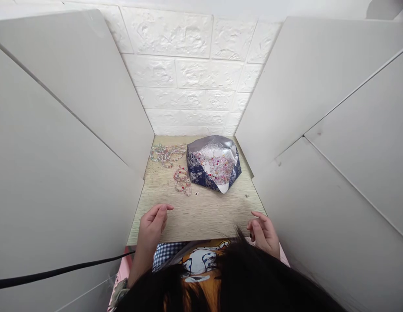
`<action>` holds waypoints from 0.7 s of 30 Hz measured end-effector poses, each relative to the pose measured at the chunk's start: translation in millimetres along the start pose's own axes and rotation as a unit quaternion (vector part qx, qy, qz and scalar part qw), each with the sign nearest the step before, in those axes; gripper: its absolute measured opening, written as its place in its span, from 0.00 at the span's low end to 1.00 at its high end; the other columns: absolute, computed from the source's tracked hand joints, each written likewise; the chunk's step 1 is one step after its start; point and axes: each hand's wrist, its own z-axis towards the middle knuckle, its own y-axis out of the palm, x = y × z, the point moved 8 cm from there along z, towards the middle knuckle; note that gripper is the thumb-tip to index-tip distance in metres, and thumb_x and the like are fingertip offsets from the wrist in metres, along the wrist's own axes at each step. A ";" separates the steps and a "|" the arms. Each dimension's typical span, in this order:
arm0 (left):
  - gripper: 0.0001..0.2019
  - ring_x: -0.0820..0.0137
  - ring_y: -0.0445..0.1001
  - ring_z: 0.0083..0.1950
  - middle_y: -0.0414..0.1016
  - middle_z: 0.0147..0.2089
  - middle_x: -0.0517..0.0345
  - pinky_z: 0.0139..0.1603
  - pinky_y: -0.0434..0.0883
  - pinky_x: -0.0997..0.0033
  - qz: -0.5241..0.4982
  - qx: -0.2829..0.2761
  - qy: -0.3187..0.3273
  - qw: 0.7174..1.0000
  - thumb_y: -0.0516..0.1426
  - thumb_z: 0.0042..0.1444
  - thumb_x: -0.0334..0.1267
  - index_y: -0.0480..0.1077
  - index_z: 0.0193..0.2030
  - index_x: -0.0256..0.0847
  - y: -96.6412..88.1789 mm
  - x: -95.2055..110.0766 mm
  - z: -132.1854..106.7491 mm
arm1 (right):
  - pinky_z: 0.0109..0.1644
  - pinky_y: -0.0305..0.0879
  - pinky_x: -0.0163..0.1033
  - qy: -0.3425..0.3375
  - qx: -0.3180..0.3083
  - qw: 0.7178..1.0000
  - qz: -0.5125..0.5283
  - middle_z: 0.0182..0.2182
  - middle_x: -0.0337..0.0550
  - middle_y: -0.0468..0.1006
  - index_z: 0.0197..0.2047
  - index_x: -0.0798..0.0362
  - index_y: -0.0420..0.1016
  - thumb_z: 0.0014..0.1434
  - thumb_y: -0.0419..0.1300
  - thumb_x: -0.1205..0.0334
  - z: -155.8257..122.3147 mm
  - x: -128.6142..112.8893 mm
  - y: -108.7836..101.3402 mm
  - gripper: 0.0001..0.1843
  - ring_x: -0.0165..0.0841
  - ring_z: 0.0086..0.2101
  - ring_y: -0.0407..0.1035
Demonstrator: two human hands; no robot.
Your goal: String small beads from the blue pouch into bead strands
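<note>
My left hand (155,220) rests over the front left of the wooden tabletop (201,216), thumb pressed to curled fingers. Whatever it pinches, if anything, is too small to make out. At the front right, my right hand (263,232) is also closed, thumb against the fingers, with a small dark spot by the fingertips that I cannot identify. Beyond and between the hands lies an opened foil pouch (196,175), dark blue outside and silver inside, filled with pink and red beads (217,167). Left of it are beaded bracelets (182,180) and a heap of pastel bead strands (165,154).
White panels (123,108) (276,108) rise on both sides, and a white brick-pattern wall (194,73) closes the back. Tiny metallic bits (247,196) (197,193) lie on the tabletop. A black cable (64,271) runs in from the left. Dark hair (253,277) covers the lower foreground.
</note>
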 end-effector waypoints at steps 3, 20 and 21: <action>0.16 0.81 0.47 0.17 0.46 0.16 0.68 0.17 0.47 0.80 0.035 -0.017 0.003 0.999 0.51 0.48 0.49 0.67 0.30 0.35 6.0 -1.4 2.3 | 0.23 0.53 0.33 -0.023 0.015 0.999 -0.017 0.21 0.36 0.63 0.40 0.53 0.64 0.52 0.50 0.52 -0.1 -5.8 1.3 0.16 0.27 0.22 0.57; 0.18 0.82 0.46 0.16 0.49 0.16 0.69 0.16 0.44 0.80 0.005 -0.070 -0.024 0.997 0.53 0.45 0.51 0.66 0.29 0.34 25.2 -11.2 18.7 | 0.27 0.55 0.33 -0.046 0.047 0.998 0.011 0.22 0.34 0.59 0.44 0.52 0.62 0.53 0.50 0.55 23.1 1.2 16.8 0.16 0.26 0.22 0.55; 0.18 0.82 0.46 0.16 0.48 0.16 0.69 0.16 0.44 0.80 0.005 -0.074 -0.019 0.997 0.52 0.46 0.50 0.66 0.29 0.34 28.8 -10.1 18.5 | 0.26 0.55 0.33 -0.051 0.029 0.998 0.001 0.22 0.34 0.58 0.44 0.52 0.62 0.53 0.50 0.55 23.1 0.5 19.5 0.16 0.25 0.22 0.54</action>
